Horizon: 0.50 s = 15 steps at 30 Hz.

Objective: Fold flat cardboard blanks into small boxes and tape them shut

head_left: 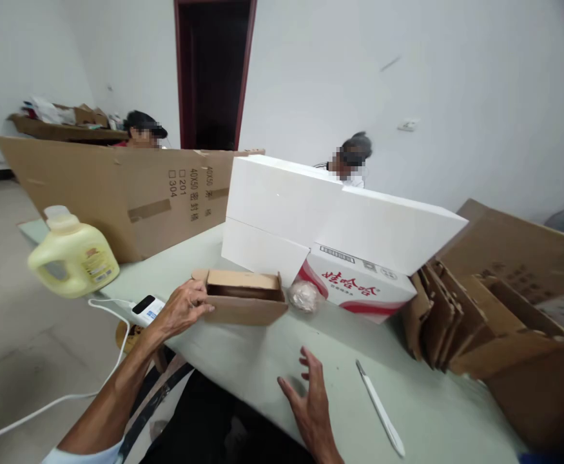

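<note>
My left hand [188, 308] grips the left end of a small brown cardboard box [247, 309], its fingers closed on the edge. The box stands on the pale green table with its top side open. My right hand [308, 399] hovers near the table's front edge, fingers apart, holding nothing. To its right lies a white-handled craft knife [381, 409] with a thin blade pointing away from me. Just right of the box sits a round, pale bundle [303, 296] in clear plastic.
White boxes [282, 200] stand behind, beside a red-and-white printed carton [359, 283]. Folded cardboard pieces [456, 316] lean at the right. A yellow detergent jug [76, 254], a white power bank [147, 308] with its cable and a large cardboard panel [156, 200] are left. Two people sit beyond.
</note>
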Available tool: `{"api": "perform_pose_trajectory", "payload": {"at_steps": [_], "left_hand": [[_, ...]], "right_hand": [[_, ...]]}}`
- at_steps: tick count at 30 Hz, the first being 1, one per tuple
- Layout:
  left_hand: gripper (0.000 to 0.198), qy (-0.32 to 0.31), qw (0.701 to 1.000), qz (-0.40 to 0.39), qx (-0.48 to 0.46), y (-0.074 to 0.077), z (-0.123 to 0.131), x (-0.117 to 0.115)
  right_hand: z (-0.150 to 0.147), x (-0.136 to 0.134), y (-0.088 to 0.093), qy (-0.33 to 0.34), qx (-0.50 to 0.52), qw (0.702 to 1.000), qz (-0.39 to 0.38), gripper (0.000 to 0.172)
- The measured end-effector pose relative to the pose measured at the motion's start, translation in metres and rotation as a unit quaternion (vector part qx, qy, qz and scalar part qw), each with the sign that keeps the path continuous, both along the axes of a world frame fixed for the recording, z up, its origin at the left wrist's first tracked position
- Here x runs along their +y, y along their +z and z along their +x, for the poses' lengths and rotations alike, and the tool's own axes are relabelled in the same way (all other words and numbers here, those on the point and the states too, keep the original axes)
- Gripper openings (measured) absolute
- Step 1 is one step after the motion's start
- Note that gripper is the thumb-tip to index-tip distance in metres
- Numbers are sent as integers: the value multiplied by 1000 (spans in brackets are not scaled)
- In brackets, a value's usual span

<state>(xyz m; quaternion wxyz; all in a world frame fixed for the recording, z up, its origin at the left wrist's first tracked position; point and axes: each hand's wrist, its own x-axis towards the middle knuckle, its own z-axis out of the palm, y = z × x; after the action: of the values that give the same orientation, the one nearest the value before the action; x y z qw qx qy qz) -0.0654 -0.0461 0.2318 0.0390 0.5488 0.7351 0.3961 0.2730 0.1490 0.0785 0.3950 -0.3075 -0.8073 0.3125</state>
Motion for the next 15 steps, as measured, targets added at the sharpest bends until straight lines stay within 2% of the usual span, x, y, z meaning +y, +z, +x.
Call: {"api": "perform_pose_trajectory", "payload": {"at_steps": [2, 4, 7, 10, 11, 12, 15], "left_hand": [[31, -66, 997, -11, -36, 4, 20, -6], [38, -117, 990, -25, -76, 6, 31, -6], [42, -140, 980, -41, -133, 2, 32, 7], [29, -112, 978, -26, -173, -10, 29, 27], [34, -104, 978, -16, -180, -16, 29, 31], [47, -100, 977, -7, -186, -21, 29, 33], [94, -120, 977, 5, -175, -37, 27, 24]], "right_hand": [[12, -6, 16, 25, -5, 998, -53, 92], [22, -16, 32, 71, -11, 991, -115, 103], [29, -30, 55, 91, 2, 971, -221, 103], [25, -30, 72, 67, 18, 949, -306, 91], [22, -26, 76, 54, 18, 946, -319, 87], [19, -22, 79, 40, 16, 945, -325, 85], [11, -5, 86, -2, 6, 946, -325, 88]]}}
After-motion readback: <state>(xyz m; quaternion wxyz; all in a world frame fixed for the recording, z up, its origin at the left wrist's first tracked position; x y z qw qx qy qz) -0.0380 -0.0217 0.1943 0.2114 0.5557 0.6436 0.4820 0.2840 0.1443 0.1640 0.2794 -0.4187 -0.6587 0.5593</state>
